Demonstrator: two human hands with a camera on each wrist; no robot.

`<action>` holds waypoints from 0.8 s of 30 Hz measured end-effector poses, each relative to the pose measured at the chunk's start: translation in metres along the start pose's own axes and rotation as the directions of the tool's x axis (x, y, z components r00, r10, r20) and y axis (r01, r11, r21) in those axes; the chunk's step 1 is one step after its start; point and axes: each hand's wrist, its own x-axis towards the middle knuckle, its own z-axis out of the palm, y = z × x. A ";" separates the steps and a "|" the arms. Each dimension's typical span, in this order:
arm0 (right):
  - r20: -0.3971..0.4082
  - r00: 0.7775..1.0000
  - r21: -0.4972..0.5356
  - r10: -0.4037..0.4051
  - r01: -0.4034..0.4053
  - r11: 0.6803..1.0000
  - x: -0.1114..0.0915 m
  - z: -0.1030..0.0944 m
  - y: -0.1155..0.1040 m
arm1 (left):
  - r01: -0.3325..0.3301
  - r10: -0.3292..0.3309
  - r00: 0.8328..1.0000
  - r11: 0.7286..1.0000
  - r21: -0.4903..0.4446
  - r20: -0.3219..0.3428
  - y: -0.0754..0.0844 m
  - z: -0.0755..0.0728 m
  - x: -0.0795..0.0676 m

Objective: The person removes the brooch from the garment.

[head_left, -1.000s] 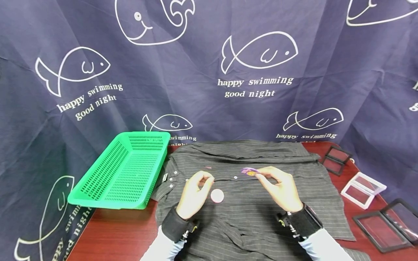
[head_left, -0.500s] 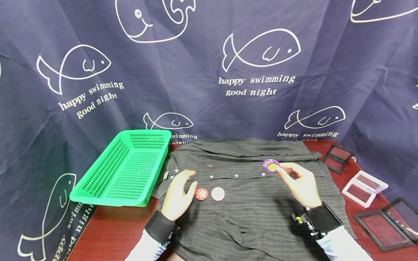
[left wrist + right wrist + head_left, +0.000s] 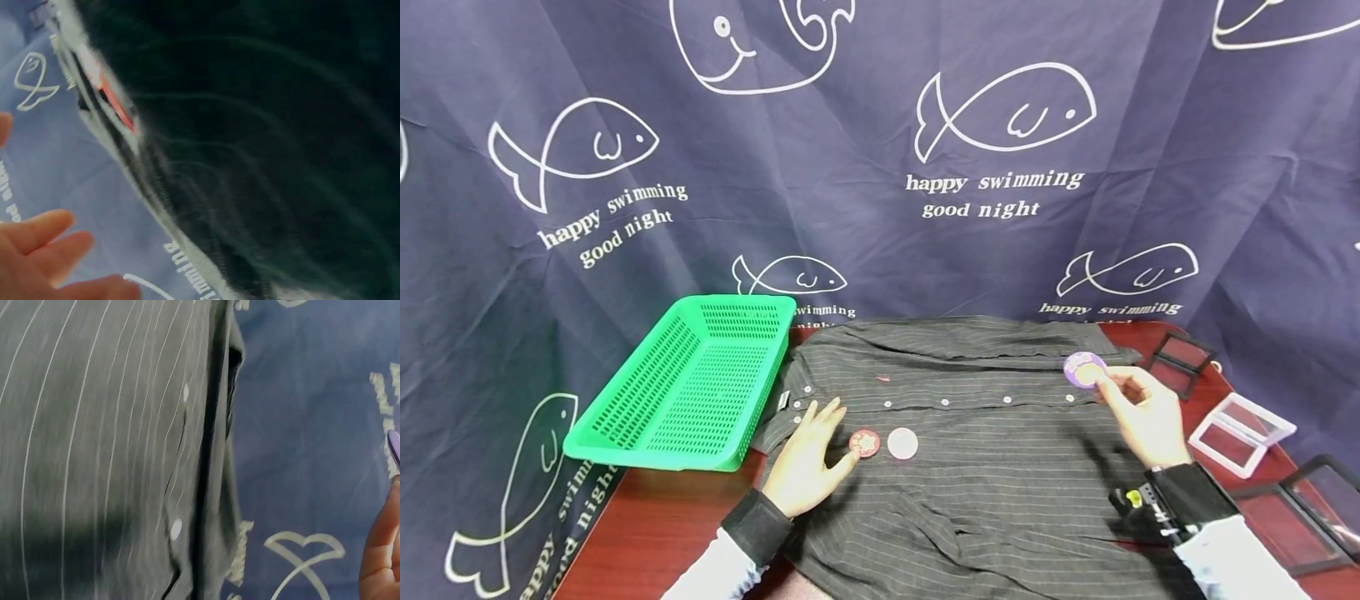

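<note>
A round purple badge (image 3: 1082,368) with a yellowish patch is pinched between the thumb and fingers of my right hand (image 3: 1146,417), above the right part of a dark pinstriped shirt (image 3: 1000,475). Only the edge of that badge shows in the right wrist view. My left hand (image 3: 808,462) has its fingers spread over the shirt's left part. Its thumb tip is at the edge of a round red badge (image 3: 867,442) with a star-like design; whether they touch, I cannot tell. Just right of it lies a pale disc (image 3: 902,444) with a pinkish rim.
A green plastic basket (image 3: 730,454) stands at the left on the red-brown table (image 3: 655,533). Along the right edge lie a small black frame (image 3: 1180,354), a white frame (image 3: 1243,433) and a larger black frame (image 3: 1285,529). A blue fish-print curtain (image 3: 865,192) hangs behind.
My right hand has carried the purple badge to the right, turning its printed face into view. My left hand has drawn away leftward, and the red badge now shows beside the pale disc.
</note>
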 end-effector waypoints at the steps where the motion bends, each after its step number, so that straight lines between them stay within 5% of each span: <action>1: -0.008 1.000 0.006 0.015 -0.015 1.000 0.002 -0.004 0.003 | 0.010 -0.011 1.000 1.000 0.013 0.028 -0.001 0.000 -0.002; 4: -0.023 0.998 0.002 0.055 -0.055 0.999 0.009 -0.015 0.014 | 0.037 -0.044 0.990 0.998 0.053 0.137 -0.003 0.000 -0.007; 9: -0.033 0.994 -0.013 0.108 -0.109 0.994 0.016 -0.032 0.031 | 0.082 -0.097 0.950 0.995 0.062 0.298 -0.007 -0.001 -0.012; 12: -0.044 0.985 -0.010 0.166 -0.166 0.986 0.022 -0.041 0.040 | 0.096 -0.114 0.930 0.993 0.069 0.350 -0.013 0.003 -0.015; 19: -0.074 0.951 -0.031 0.300 -0.303 0.953 0.035 -0.062 0.052 | 0.097 -0.142 0.849 0.989 0.114 0.509 -0.013 -0.002 -0.012; 24: -0.085 0.941 -0.149 0.327 -0.337 0.930 0.038 -0.069 0.056 | 0.100 -0.155 0.833 0.986 0.130 0.531 -0.006 -0.008 -0.010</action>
